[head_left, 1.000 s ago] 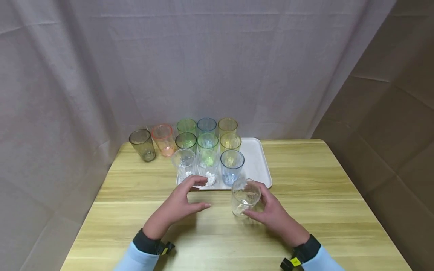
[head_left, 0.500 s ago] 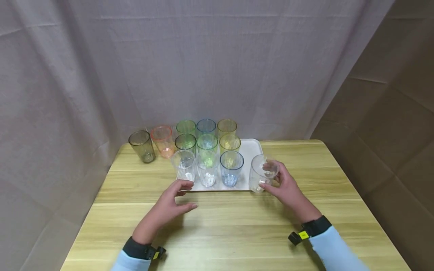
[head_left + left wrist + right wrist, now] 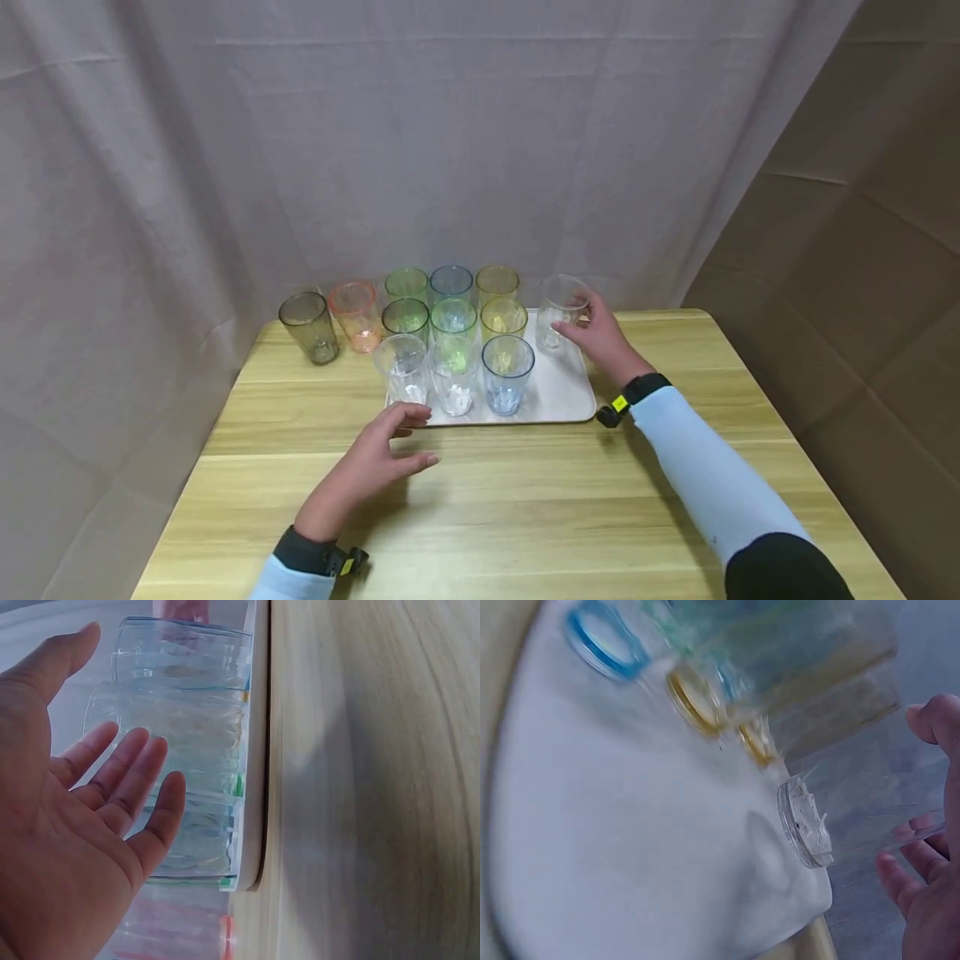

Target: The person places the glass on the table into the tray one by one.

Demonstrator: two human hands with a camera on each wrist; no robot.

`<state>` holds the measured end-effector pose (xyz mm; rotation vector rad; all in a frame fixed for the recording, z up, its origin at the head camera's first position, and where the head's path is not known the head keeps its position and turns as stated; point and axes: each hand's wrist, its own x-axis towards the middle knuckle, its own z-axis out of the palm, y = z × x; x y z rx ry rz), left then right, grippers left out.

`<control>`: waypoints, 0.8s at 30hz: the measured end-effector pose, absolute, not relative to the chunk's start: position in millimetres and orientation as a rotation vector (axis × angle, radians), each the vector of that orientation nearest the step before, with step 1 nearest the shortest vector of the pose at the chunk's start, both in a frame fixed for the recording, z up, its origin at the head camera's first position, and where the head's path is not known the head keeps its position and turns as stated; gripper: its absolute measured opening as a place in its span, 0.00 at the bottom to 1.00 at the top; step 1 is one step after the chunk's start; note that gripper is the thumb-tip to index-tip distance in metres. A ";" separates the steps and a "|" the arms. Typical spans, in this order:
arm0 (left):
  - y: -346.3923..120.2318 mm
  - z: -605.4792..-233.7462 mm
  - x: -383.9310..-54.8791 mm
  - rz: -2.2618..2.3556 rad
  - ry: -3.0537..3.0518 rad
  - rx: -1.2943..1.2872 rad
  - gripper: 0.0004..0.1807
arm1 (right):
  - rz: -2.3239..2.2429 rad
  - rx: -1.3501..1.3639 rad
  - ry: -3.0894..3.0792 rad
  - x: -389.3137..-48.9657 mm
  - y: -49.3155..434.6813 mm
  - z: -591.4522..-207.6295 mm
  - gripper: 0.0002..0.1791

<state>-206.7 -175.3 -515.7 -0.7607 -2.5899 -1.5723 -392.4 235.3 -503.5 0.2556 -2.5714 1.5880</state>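
Note:
In the head view my right hand (image 3: 602, 340) grips a clear drinking glass (image 3: 551, 321) by its side, over the back right part of the white tray (image 3: 562, 396). The right wrist view shows the base of this clear glass (image 3: 806, 825) close over the tray, its shadow beside it. Near the tray's front left edge, my left hand (image 3: 367, 458) holds nothing, its fingers spread and slightly bent. Two clear glasses (image 3: 405, 371) and a blue glass (image 3: 506, 379) stand along the front of the tray, and the left fingers come close to the clear pair.
Behind the front row stand yellow (image 3: 504, 321), green and blue glasses in rows on the tray. A red-rimmed glass (image 3: 356, 312) and a smoky grey glass (image 3: 309, 329) stand on the wooden table (image 3: 510, 517) left of the tray. A grey curtain (image 3: 465, 150) hangs behind.
My right hand has carried the clear glass from in front of the tray, first rightward, then away to the tray's back right. My left hand has drawn back slightly to the left.

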 end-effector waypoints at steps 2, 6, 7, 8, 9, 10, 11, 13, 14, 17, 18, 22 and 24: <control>-175.3 -514.9 -206.3 -1.582 -2.591 -0.766 0.34 | 1.567 0.221 -2.604 -407.2 231.3 -505.9 0.54; -175.8 -516.0 -206.9 -1.588 -2.591 -0.764 0.33 | 1.543 0.177 -2.625 -428.1 224.1 -508.4 0.53; -175.9 -516.3 -207.3 -1.587 -2.592 -0.761 0.33 | 1.541 0.168 -2.626 -431.8 222.6 -508.7 0.52; -176.2 -516.7 -207.6 -1.587 -2.593 -0.758 0.33 | 1.538 0.161 -2.625 -434.9 221.3 -509.0 0.52; -176.5 -516.9 -207.8 -1.586 -2.594 -0.756 0.33 | 1.534 0.151 -2.625 -437.5 220.5 -509.5 0.51; -177.0 -517.4 -207.8 -1.586 -2.592 -0.755 0.33 | 1.537 0.147 -2.624 -439.8 219.5 -510.1 0.51; -177.4 -517.7 -207.7 -1.585 -2.591 -0.756 0.33 | 1.535 0.143 -2.627 -441.9 218.9 -511.2 0.51; -178.1 -518.1 -207.5 -1.579 -2.588 -0.759 0.34 | 1.527 0.127 -2.635 -445.0 218.4 -513.9 0.51; -178.4 -518.5 -207.3 -1.578 -2.584 -0.763 0.34 | 1.528 0.127 -2.635 -446.2 218.4 -515.3 0.51; -179.2 -518.5 -206.6 -1.571 -2.580 -0.766 0.34 | 1.532 0.125 -2.628 -448.5 217.5 -517.9 0.50; -179.4 -518.7 -206.5 -1.572 -2.580 -0.765 0.34 | 1.536 0.122 -2.626 -448.8 216.8 -518.3 0.50; -180.1 -518.8 -206.3 -1.567 -2.586 -0.755 0.33 | 1.553 0.115 -2.625 -449.2 213.7 -518.5 0.51; -180.4 -519.2 -206.5 -1.565 -2.589 -0.751 0.33 | 1.544 0.092 -2.645 -448.7 212.3 -518.3 0.52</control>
